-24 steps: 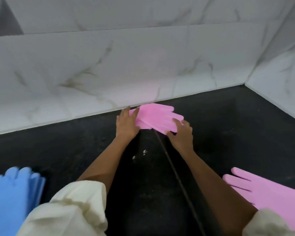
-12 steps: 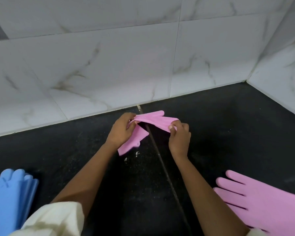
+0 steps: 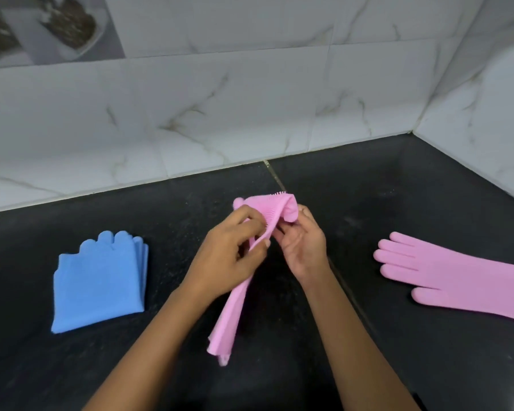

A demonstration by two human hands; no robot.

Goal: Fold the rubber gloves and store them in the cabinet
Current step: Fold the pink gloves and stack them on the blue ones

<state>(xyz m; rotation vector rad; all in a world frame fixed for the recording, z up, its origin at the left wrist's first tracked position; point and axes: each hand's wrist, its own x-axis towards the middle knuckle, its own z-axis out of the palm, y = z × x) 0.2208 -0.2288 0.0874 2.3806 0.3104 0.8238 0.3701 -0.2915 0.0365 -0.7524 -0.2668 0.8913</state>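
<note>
Since half a second ago we have lifted the pink glove (image 3: 229, 315) off the black surface (image 3: 398, 351) and drawn it toward us, and the fold it had a second ago is gone; our view has pulled back too, so the folded blue gloves (image 3: 100, 280) are now seen whole.

Nearest to us, our two bare forearms reach forward from the bottom edge. The cuff end of the pink glove hangs loose between them, just above the dark surface, its lower hem bunched and twisted. Higher up, our left hand (image 3: 229, 253) is closed around the middle of this glove, thumb and fingers pinching the material. Our right hand (image 3: 304, 244) faces it, palm turned inward, fingers curled onto the glove's upper part. The finger end of the glove crumples over above both hands, showing a patch of small bristles.

To the left, well apart from the hands, the folded blue gloves lie flat in a neat stack, fingertips pointing away from us. To the right, a second pink glove (image 3: 457, 277) lies flat and unfolded, its fingers pointing left, its cuff running off the right edge.

Beyond, a seam (image 3: 275, 173) in the surface runs to the marble-patterned tile wall (image 3: 220, 114), which turns a corner at the right.
</note>
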